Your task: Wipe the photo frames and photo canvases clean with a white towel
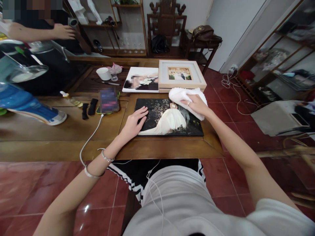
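Note:
A dark wedding photo panel (169, 121) lies flat on the wooden table (157, 148) in front of me. My left hand (135, 122) rests on the panel's left edge with its fingers stretched out. On the upper right corner of the panel, my right hand (197, 105) grips a white towel (178, 94) and presses it against the surface. The towel covers that corner and part of the picture beneath. Behind the panel lie a white-edged photo print (141, 79) and a pale framed picture (182, 74).
Left of the panel are a phone (109, 100) on a white cable (91, 137), black straps (92, 107), a dropper bottle (71, 99) and a large blue bottle (29, 103). A white cup (103, 73) stands farther back. Another person's hand (64, 32) shows at upper left.

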Tool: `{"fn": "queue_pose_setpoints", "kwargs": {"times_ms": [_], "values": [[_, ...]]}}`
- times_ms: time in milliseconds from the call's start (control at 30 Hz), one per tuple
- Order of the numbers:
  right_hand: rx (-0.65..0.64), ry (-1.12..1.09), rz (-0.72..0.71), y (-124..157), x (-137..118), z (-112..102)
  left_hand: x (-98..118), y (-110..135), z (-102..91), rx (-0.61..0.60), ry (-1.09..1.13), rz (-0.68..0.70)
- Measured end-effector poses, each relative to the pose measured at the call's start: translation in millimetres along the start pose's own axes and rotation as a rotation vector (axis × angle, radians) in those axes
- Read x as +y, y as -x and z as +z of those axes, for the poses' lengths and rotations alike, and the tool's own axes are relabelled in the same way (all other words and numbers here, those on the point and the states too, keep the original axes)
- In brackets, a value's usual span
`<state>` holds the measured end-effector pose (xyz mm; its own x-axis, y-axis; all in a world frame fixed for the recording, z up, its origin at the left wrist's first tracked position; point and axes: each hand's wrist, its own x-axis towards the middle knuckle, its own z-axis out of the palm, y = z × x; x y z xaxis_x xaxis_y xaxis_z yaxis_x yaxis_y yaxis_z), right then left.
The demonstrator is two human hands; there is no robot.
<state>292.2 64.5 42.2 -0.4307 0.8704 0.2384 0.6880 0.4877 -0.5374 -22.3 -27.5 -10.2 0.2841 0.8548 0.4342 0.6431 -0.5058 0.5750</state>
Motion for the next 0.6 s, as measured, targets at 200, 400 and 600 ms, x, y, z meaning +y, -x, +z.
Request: {"fn": "queue_pose_setpoints", "kwargs": {"times_ms": [200,400,600], "values": [[-0.172,0.042,-0.117,73,-54,11,0,0,1.3,0.011,-0.005,-0.002],[-0.348,-0.033,-0.342,123,-96,14,3,-1,-0.4,0.01,-0.025,-0.009],[-0.254,0.03,-0.122,68,-57,7,3,0,-1.0,0.018,-0.028,-0.012]]}}
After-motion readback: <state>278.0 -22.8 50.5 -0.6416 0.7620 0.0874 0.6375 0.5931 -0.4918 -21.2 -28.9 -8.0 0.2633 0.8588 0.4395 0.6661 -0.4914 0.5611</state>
